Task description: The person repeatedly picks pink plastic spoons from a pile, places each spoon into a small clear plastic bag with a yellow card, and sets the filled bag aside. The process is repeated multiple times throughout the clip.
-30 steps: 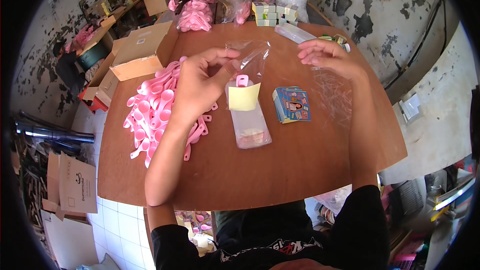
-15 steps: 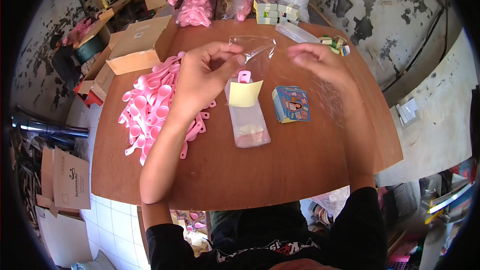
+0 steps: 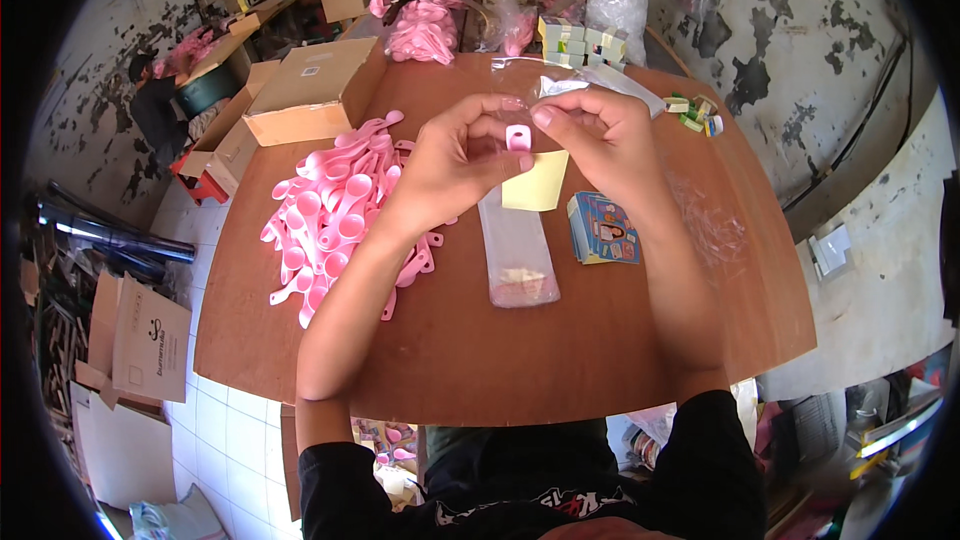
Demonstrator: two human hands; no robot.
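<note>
At the middle of the table, both hands are on a small clear plastic bag. My left hand closes on its left side, thumb against the yellow card. My right hand pinches the bag's upper right side between thumb and fingers. Between them the holed handle end of a pink spoon shows above a yellow card; the spoon's bowl is hidden. Beneath lies a stack of clear bags. Left of my left forearm is a heap of pink spoons, and beside my right wrist a stack of blue printed cards.
A cardboard box stands at the table's far left. Banded bundles of cards, a roll of clear plastic and small green and yellow pieces lie at the far side. A person sits beyond on the left.
My right hand has come in from the right and now grips the bag beside my left hand. The view has shifted, so everything sits slightly further right.
</note>
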